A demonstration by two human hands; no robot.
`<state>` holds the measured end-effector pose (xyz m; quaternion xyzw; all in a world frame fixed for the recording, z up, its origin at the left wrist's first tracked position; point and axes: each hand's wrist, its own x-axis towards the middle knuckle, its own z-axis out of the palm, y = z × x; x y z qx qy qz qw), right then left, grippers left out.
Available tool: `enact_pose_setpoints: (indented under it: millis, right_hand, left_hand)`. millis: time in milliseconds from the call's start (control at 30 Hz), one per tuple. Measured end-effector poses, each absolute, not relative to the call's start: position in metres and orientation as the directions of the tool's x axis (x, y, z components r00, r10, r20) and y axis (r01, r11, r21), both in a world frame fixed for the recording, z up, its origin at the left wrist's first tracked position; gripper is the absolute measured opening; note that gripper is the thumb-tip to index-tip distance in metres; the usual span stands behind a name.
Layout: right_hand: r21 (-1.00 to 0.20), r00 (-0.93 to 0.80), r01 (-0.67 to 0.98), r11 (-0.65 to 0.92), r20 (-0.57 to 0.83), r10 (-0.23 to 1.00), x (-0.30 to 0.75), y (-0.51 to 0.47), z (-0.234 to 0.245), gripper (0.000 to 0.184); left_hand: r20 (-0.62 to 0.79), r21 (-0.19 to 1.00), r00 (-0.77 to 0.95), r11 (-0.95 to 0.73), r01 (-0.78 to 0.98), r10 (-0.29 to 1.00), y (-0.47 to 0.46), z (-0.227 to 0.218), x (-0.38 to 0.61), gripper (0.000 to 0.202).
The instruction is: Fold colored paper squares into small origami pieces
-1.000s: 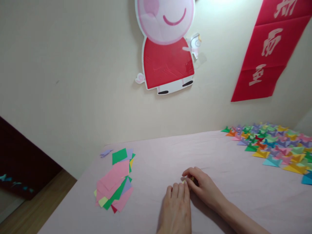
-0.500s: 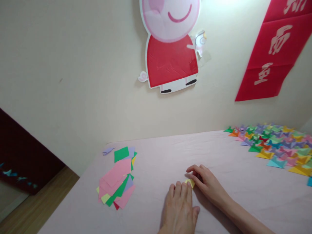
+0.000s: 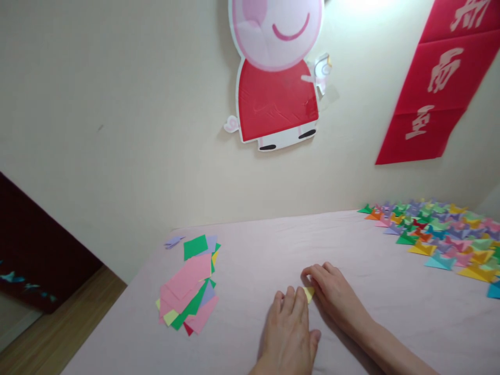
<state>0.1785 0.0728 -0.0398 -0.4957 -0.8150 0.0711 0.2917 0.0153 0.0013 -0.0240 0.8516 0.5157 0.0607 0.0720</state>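
A small folded yellow paper [image 3: 309, 293] lies on the pale pink cloth [image 3: 253, 260], mostly covered by my hands. My left hand [image 3: 288, 333] lies flat on the cloth, its fingers stretched out, and the fingertips press the paper's left side. My right hand [image 3: 332, 292] reaches in from the right; its curled fingers pinch the paper's right edge. Only a yellow corner shows between the two hands.
A loose pile of coloured paper squares [image 3: 189, 289] lies to the left, with a small purple folded piece [image 3: 173, 241] behind it. Several folded paper shapes [image 3: 445, 234] fill the right back. A cartoon figure [image 3: 277, 73] and a red banner [image 3: 433, 83] hang on the wall.
My right hand has slid slightly right and back, and a bit more of the yellow corner shows. My left hand has moved a little right. The camera has shifted slightly.
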Motion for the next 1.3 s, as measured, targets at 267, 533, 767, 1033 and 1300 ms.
enact_pose_setpoints:
  millis: [267,533,767,1033,1300]
  right_hand:
    - [-0.253,-0.272,0.873,0.418,0.458,0.846,0.178,0.070,-0.048,0.027]
    - [-0.124,-0.312,0.909,0.398,0.432,0.846,0.181,0.068,-0.056,0.043]
    - [-0.209,-0.294,0.887,0.411,0.430,0.854,0.188,0.072,-0.061,0.044]
    - [-0.160,-0.326,0.899,0.407,0.374,0.868,0.178,0.069,-0.049,0.044]
    - [-0.136,-0.330,0.911,0.389,0.324,0.887,0.178,0.068,-0.046,0.045]
  left_hand:
    - [0.041,0.192,0.511,-0.509,0.839,0.859,0.002,-0.020,0.013,0.063]
    - [0.006,0.210,0.514,-0.504,0.838,0.858,-0.001,-0.020,0.014,0.062]
    - [-0.020,0.212,0.514,-0.499,0.840,0.857,0.000,-0.016,0.013,0.061]
    - [0.019,0.175,0.500,-0.495,0.851,0.866,-0.001,-0.016,0.013,0.067]
    - [0.231,-0.063,0.520,-0.521,0.851,0.822,-0.014,-0.050,-0.028,0.070]
